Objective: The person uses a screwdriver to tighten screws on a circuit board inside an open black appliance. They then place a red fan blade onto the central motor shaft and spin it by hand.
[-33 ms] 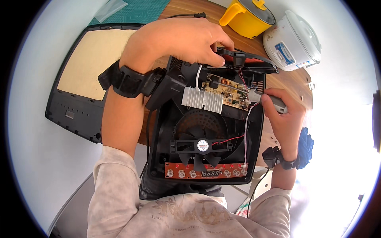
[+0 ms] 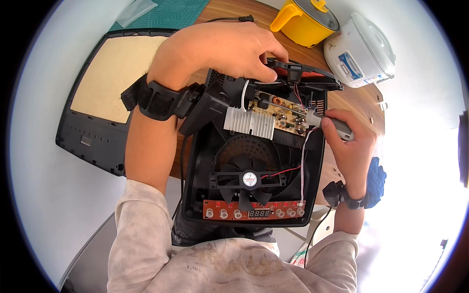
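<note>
An opened induction cooker housing [image 2: 193, 195], black, stands in front of me with its inside facing up. My left hand [image 2: 244, 51] reaches over its far side, thumb and fingers closed on the edge of the tilted-up coil disc [image 2: 312, 75], which is black with a reddish face. My right hand [image 2: 349, 129] grips a screwdriver [image 2: 342, 128] by its grey handle. The metal shaft points left across the circuit board [image 2: 286, 119]; I cannot tell exactly where its tip touches. Beside the board sits a silver heat sink [image 2: 249, 123].
Nearer me are a black fan [image 2: 239, 166] and a red-brown control board [image 2: 227, 210]. The cooker's top panel [image 2: 100, 83] lies at left, near a green cutting mat [image 2: 181, 12]. A yellow pot [image 2: 298, 24] and white rice cooker [image 2: 359, 51] stand far right. Blue cloth [image 2: 376, 183] lies right.
</note>
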Demonstrator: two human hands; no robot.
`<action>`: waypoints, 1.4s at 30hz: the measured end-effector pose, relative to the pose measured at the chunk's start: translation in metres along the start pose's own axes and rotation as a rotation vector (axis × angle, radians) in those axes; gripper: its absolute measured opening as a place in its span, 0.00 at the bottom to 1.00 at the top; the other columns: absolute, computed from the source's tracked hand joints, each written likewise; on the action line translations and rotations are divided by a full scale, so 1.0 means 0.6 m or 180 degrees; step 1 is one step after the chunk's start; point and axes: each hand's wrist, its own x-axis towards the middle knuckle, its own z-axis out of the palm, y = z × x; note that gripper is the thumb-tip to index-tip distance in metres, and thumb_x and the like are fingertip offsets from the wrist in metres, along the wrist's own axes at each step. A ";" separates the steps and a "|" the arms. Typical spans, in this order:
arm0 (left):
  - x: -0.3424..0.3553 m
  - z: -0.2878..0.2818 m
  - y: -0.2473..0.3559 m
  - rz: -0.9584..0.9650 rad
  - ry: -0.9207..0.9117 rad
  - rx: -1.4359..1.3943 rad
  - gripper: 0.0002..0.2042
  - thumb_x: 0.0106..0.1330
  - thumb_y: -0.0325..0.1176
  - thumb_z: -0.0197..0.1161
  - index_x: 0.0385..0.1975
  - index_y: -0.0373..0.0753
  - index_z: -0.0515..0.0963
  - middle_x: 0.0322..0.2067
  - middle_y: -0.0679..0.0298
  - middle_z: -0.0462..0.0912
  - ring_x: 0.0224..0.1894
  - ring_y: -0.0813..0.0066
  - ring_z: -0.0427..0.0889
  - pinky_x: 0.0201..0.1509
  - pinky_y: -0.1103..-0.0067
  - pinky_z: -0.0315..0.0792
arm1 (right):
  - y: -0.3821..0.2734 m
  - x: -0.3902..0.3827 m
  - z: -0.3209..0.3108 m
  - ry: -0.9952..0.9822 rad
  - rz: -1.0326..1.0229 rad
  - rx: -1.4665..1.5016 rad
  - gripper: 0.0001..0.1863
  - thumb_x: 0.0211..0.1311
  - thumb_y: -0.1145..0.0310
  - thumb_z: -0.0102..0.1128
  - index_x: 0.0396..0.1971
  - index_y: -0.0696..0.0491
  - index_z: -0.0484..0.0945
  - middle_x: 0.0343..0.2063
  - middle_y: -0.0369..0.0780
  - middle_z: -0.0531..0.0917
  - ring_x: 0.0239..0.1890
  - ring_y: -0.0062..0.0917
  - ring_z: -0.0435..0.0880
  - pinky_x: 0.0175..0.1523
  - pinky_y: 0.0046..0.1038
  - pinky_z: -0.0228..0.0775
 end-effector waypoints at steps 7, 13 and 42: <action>-0.008 -0.018 0.038 -0.0981 -0.0167 0.0444 0.17 0.66 0.46 0.68 0.35 0.35 0.83 0.29 0.56 0.86 0.31 0.66 0.86 0.38 0.73 0.80 | 0.014 -0.041 -0.044 0.0157 0.0471 0.0506 0.09 0.58 0.75 0.71 0.37 0.60 0.86 0.32 0.40 0.89 0.31 0.20 0.86 0.39 0.22 0.77; -0.016 -0.025 0.055 -0.1070 -0.0220 -0.0606 0.22 0.69 0.47 0.65 0.23 0.31 0.82 0.21 0.59 0.85 0.23 0.72 0.86 0.28 0.79 0.79 | 0.038 -0.065 -0.054 0.0377 0.0655 0.1348 0.11 0.67 0.71 0.63 0.41 0.65 0.82 0.30 0.44 0.84 0.23 0.24 0.81 0.31 0.24 0.73; -0.026 -0.020 0.036 -0.0019 -0.0082 -0.0184 0.12 0.63 0.35 0.70 0.41 0.34 0.87 0.35 0.55 0.89 0.38 0.61 0.87 0.45 0.74 0.76 | 0.101 -0.022 0.018 0.0582 0.0599 0.2799 0.12 0.68 0.68 0.66 0.39 0.64 0.83 0.27 0.40 0.83 0.23 0.20 0.81 0.28 0.22 0.74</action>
